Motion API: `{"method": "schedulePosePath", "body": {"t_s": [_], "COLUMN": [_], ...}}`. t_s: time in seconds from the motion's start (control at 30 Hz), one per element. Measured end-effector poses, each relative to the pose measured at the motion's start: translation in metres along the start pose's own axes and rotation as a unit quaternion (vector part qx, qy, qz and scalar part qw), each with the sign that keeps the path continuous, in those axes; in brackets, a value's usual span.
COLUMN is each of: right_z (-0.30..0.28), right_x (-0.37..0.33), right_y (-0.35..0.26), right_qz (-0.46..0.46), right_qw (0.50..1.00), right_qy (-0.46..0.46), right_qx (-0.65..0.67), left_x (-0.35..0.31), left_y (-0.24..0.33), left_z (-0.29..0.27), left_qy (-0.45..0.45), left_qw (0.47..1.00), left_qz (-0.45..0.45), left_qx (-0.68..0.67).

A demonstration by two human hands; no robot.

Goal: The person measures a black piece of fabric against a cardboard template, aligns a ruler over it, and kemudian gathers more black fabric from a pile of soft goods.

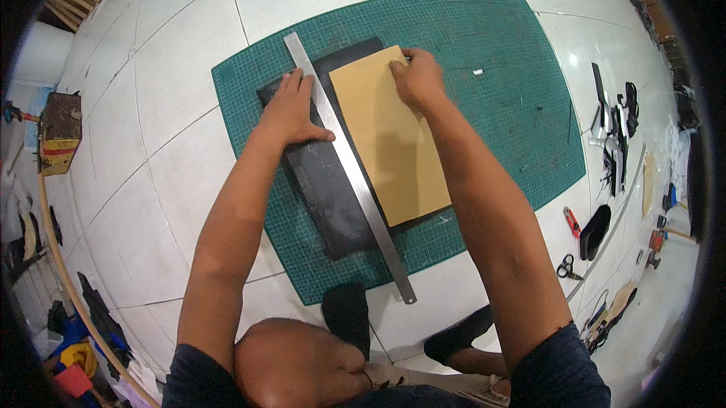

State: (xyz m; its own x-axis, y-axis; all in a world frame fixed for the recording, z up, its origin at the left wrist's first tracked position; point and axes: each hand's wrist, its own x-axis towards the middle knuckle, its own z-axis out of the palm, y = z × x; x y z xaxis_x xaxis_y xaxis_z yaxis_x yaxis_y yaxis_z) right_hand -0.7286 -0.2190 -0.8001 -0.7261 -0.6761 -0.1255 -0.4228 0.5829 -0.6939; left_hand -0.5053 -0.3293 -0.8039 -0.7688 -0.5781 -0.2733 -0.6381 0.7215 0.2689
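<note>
A long metal ruler [349, 158] lies slantwise over a black sheet [333, 204] on the green cutting mat [499, 136]. My left hand [291, 109] rests on the ruler and the black sheet with its thumb and fingers spread. Right of the ruler, a tan rectangular board or card [389, 136] lies on the black sheet, its left edge close to the ruler and roughly in line with it. My right hand [417, 79] grips the tan card at its upper right corner, thumb on top and the other fingers over the edge. My right forearm hides part of the card's right side.
A small white scrap [477, 72] lies on the mat. On the tiled floor to the right are a red cutter [571, 222], a black oval piece [595, 232], scissors [568, 267] and black strips [622, 136]. A worn box [60, 133] stands at the left.
</note>
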Motion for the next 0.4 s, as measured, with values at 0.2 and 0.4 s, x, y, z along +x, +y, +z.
{"method": "schedulePosePath", "body": {"t_s": [0.2, 0.4], "right_z": [0.017, 0.027], "right_x": [0.024, 0.033], "right_y": [-0.029, -0.018], "right_qz": [0.022, 0.008], "right_qw": [0.995, 0.994], "right_qy": [-0.063, -0.074], "right_qx": [-0.073, -0.084], "left_x": [-0.001, 0.004], "left_y": [0.002, 0.006], "left_z": [-0.005, -0.009], "left_qy": [-0.016, -0.031], "left_qw": [0.999, 0.999], "left_qz": [-0.021, -0.023], "left_qx": [-0.025, -0.005]}}
